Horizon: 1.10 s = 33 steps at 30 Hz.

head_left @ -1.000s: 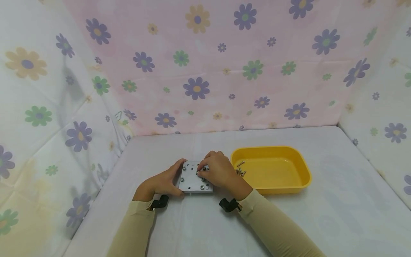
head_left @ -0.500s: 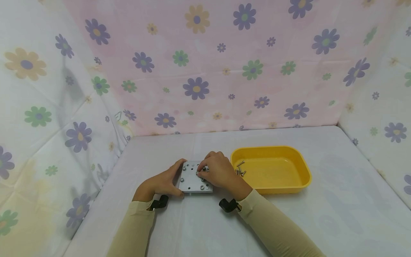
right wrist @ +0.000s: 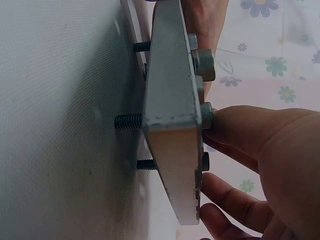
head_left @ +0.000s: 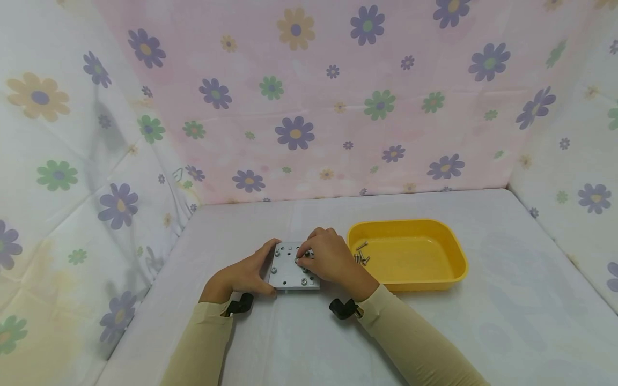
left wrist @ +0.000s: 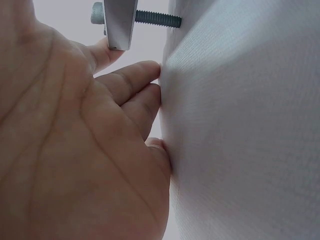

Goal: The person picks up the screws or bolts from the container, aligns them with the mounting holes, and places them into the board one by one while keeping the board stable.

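Note:
A square metal plate [head_left: 288, 274] with several socket-head screws in its holes lies in front of me in the head view. My left hand [head_left: 241, 275] holds its left side, thumb at the near corner and a finger at the far one. Near the plate's middle, my right hand [head_left: 333, 262] pinches a screw [head_left: 296, 260] by its head; its fingers partly cover the plate's right side. In the right wrist view, threaded ends, such as this screw shank [right wrist: 128, 121], stick out below the plate. Another screw shank [left wrist: 157, 19] shows in the left wrist view, its tip near the cloth.
A yellow tray [head_left: 410, 284] stands right of the plate, beyond my right wrist. Several loose screws [head_left: 361, 256] lie at its left end. White cloth [head_left: 299, 343] covers the table, and flowered fabric [head_left: 328, 96] hangs behind and at both sides.

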Available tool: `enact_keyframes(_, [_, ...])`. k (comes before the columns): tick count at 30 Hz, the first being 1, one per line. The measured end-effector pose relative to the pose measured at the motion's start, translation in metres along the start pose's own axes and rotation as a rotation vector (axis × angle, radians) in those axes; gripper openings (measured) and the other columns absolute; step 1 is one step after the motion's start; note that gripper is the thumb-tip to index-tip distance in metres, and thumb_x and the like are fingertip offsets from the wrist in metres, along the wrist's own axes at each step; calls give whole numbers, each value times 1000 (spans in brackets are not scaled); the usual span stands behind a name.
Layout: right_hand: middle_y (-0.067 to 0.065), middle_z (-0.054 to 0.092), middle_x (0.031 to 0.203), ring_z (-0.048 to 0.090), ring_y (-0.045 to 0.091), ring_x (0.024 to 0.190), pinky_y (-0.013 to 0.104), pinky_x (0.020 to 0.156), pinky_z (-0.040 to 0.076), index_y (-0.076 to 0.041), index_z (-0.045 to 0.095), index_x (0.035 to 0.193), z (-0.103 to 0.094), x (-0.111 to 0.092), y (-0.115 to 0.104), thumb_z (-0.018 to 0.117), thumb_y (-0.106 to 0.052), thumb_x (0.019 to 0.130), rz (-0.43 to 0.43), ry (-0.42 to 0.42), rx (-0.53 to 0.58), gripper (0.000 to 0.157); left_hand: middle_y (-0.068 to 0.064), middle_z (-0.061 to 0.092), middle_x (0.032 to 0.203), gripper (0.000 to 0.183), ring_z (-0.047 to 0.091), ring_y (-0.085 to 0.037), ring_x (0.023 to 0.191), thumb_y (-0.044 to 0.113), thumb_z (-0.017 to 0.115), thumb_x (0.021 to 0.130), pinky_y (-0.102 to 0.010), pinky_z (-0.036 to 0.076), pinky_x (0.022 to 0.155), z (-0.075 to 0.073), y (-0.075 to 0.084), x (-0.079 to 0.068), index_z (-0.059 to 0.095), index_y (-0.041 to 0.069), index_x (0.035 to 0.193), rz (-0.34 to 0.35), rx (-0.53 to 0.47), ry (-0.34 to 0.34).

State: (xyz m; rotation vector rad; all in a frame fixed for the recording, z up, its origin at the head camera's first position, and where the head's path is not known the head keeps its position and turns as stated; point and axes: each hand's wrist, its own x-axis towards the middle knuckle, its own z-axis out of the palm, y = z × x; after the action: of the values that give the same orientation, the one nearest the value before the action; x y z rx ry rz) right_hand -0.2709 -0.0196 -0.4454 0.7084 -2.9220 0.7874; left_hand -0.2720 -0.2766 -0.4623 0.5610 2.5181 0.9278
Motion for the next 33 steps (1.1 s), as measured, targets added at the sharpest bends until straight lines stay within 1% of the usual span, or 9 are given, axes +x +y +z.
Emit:
enact_keyframes(12, [-6, 64, 117, 52, 19, 109, 41, 94, 47, -38, 82, 97, -2, 0, -2, 79, -42, 90, 12, -9, 1, 9, -5, 25, 167, 126, 22, -24, 155, 26, 94, 62, -54, 21, 124, 1, -1, 0, 16, 27, 160, -2, 1, 5])
enact_keyframes(16, [-7, 63, 117, 52, 19, 108, 41, 94, 46, -38, 82, 97, -2, -1, -2, 79, -41, 90, 16, -15, 16, 9, -5, 24, 168, 127, 20, -26, 156, 26, 95, 61, -55, 21, 124, 1, -1, 0, 15, 27, 161, -8, 3, 5])
enact_keyframes(21, [-5, 63, 120, 52, 20, 111, 41, 95, 46, -36, 82, 102, -3, -1, -3, 79, -41, 91, 21, -17, 48, 13, -7, 21, 170, 128, 17, -27, 158, 26, 95, 62, -55, 19, 125, 1, 0, -1, 14, 24, 162, -18, 0, 1])
enact_keyframes(26, [-4, 63, 123, 51, 21, 113, 41, 96, 47, -33, 82, 106, -7, 0, -4, 79, -40, 92, 23, -21, 71, 16, -6, 22, 169, 128, 19, -26, 157, 25, 94, 62, -56, 20, 124, 1, 1, -1, 14, 23, 162, -22, 3, 2])
enact_keyframes(33, [-3, 63, 124, 50, 22, 114, 40, 95, 48, -30, 82, 105, -12, 2, -5, 79, -38, 91, 12, -21, 105, 16, -5, 20, 170, 127, 21, -25, 155, 27, 94, 63, -56, 22, 124, 1, -1, -1, 14, 24, 162, -28, 11, 0])
